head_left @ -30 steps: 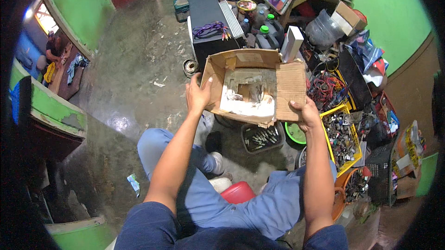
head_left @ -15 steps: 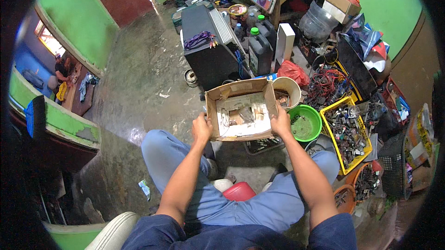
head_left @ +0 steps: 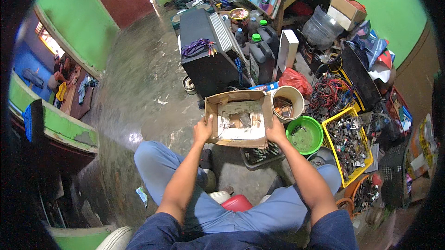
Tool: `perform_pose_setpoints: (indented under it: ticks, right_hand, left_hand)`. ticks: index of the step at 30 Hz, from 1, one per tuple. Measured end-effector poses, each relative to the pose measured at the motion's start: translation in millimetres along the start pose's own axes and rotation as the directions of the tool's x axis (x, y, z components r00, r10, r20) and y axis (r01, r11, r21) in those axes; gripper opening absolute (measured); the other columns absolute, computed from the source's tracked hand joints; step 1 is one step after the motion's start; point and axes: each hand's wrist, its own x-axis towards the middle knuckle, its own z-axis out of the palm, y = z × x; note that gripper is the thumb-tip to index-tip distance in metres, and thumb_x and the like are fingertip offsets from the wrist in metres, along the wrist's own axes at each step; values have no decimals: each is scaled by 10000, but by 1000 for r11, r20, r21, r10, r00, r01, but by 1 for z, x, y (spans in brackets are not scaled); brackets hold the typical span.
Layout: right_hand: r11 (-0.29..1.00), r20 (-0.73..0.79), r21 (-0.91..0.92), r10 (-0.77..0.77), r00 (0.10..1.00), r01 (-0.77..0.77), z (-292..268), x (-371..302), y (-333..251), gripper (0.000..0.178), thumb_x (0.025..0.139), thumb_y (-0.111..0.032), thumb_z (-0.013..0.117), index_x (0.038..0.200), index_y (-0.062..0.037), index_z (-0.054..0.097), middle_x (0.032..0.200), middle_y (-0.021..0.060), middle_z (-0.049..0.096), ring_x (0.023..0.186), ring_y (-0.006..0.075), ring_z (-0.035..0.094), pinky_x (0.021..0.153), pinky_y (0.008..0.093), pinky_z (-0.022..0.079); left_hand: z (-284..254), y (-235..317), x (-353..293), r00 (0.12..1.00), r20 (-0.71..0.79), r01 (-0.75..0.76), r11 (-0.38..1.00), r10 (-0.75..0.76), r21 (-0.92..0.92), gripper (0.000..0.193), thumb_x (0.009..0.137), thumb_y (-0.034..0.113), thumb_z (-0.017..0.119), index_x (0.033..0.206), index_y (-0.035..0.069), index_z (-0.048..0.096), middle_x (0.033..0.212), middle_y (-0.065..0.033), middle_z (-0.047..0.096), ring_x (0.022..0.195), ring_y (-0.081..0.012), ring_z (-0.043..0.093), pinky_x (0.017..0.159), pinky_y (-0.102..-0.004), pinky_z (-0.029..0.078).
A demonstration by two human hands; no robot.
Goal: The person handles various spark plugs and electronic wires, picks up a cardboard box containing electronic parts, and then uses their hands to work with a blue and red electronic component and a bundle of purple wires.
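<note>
Between my hands, above the floor in front of my knees, is an open cardboard box [head_left: 214,111] with worn flaps. My left hand [head_left: 203,130] grips its left wall, thumb on the side. On the right wall, my right hand [head_left: 276,132] is closed around the edge. Inside lies a pale, stained sheet with a grey, translucent-looking item on it, too small to name. Just below the box, a dark tray [head_left: 263,155] holds several small cylindrical parts. A white bucket [head_left: 300,103] stands right beyond my right hand, next to a green basin [head_left: 304,135].
A yellow crate [head_left: 369,162] of small parts stands at the right, near tangled wires [head_left: 330,88]. A black cabinet [head_left: 204,67] with a purple cable stands ahead, beside dark jugs with green caps [head_left: 262,55]. Another person [head_left: 60,69] sits beyond the low wall at left.
The box, held in both hands, sits slightly lower and more tilted in the picture, showing more of the bucket and less of the tray's cover. The view has shifted a little.
</note>
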Motion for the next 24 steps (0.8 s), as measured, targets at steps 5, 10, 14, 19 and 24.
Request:
perform_pose_setpoints:
  ticks: [5, 10, 14, 19, 24]
  right_hand:
    - [997, 86, -73, 42, 995, -36, -11, -2, 0, 408, 767, -168, 660, 1143, -37, 575, 1123, 285, 645, 1089, 461, 601, 935, 532, 478]
    - [961, -42, -218, 165, 985, -170, -13, 11, 42, 513, 769, -182, 677, 1230, -19, 520, 1129, 286, 645, 1082, 463, 607, 929, 535, 489]
    - [951, 8, -287, 121, 993, -114, -39, -4, -34, 677, 806, -220, 684, 1407, -38, 431, 1252, 286, 595, 1158, 440, 579, 984, 484, 472]
    - [940, 17, 38, -341, 940, 340, -73, -11, -82, 685, 912, -332, 663, 1460, -30, 385, 1439, 241, 462, 1313, 387, 474, 1095, 450, 373]
    - [837, 201, 315, -520, 830, 448, -89, -41, -152, 741, 957, -382, 632, 1522, -43, 292, 1489, 216, 415, 1394, 289, 390, 1134, 402, 326]
  left_hand:
    - [-30, -19, -1, 981, -107, -165, 986, 162, -24, 339, 940, 326, 589, 1120, 68, 713, 942, -256, 695, 904, -429, 678, 825, -483, 525]
    - [-76, 13, 3, 973, 6, -231, 971, 232, -65, 297, 921, 296, 652, 909, 14, 744, 651, -147, 652, 615, -194, 633, 621, -362, 492]
    - [-145, 67, -5, 881, 21, -465, 874, 472, -140, 362, 971, 318, 599, 912, -23, 706, 614, -39, 542, 612, -104, 450, 565, -328, 396]
    - [-189, 151, -3, 675, 245, -612, 714, 696, -341, 371, 1017, 318, 536, 959, -14, 690, 673, 1, 548, 660, -86, 443, 589, -313, 392]
    - [-183, 178, -3, 573, 178, -601, 559, 800, -572, 401, 1023, 338, 536, 951, -26, 686, 712, 33, 555, 704, -74, 449, 624, -286, 396]
